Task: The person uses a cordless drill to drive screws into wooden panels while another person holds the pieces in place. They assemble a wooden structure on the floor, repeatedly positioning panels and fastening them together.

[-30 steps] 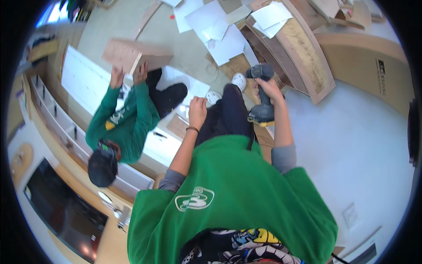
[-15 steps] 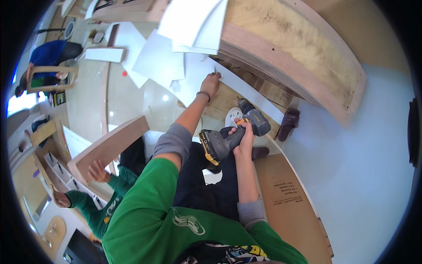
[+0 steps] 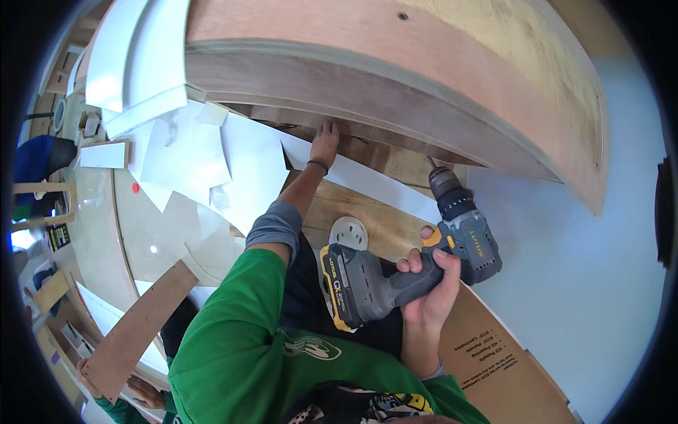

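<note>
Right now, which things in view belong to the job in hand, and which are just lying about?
In use, as it looks:
cordless drill, gripped in the right hand
wooden unit, with the left hand at its opening

Probably just lying about:
loose white sheets on the floor
printed cardboard
small red object

Two foreground hands showed: left hand (image 3: 325,145) toward twelve o'clock, right hand (image 3: 432,302) toward four; one drill (image 3: 414,284), four; one bracelet (image 3: 318,167), eleven; one red disc (image 3: 135,188), nine; one cardboard sheet (image 3: 512,385), past four.
</note>
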The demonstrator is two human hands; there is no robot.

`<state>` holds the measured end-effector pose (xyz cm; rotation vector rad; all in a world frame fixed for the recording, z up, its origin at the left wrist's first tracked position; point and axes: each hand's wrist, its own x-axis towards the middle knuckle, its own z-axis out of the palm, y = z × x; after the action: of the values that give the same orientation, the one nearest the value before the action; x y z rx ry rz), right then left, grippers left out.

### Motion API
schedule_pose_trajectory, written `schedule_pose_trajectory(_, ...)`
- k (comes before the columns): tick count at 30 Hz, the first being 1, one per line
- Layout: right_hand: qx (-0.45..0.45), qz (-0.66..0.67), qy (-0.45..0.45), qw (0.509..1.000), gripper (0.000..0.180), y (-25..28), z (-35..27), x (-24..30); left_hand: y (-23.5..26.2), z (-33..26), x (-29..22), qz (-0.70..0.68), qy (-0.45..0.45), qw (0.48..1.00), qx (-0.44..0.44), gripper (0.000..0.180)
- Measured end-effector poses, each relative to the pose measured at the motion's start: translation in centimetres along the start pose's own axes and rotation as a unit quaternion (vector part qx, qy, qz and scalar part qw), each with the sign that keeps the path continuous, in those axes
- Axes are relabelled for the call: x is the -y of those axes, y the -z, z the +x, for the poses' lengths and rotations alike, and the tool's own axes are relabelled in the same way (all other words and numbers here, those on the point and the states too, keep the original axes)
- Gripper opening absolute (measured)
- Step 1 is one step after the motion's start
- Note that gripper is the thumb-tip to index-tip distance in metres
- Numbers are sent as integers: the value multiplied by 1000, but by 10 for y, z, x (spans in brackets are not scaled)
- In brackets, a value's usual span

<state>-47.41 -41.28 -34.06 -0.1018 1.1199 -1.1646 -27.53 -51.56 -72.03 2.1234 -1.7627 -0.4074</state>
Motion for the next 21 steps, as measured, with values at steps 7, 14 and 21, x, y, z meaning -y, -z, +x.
schedule_pose_trajectory(7, 47, 13, 40, 998, 41, 15, -22, 3, -8, -6, -23, -23, -166, 986, 23, 27)
schedule_pose_trajectory(14, 87, -60, 63, 992, 45, 25, -33, 0, -39, 20, -46, 137, -275, 947, 89, 27)
schedule_pose_trajectory(21, 118, -96, 49, 987, 44, 22, -42, -11, -31, 6, -31, -50, -254, 959, -113, 23)
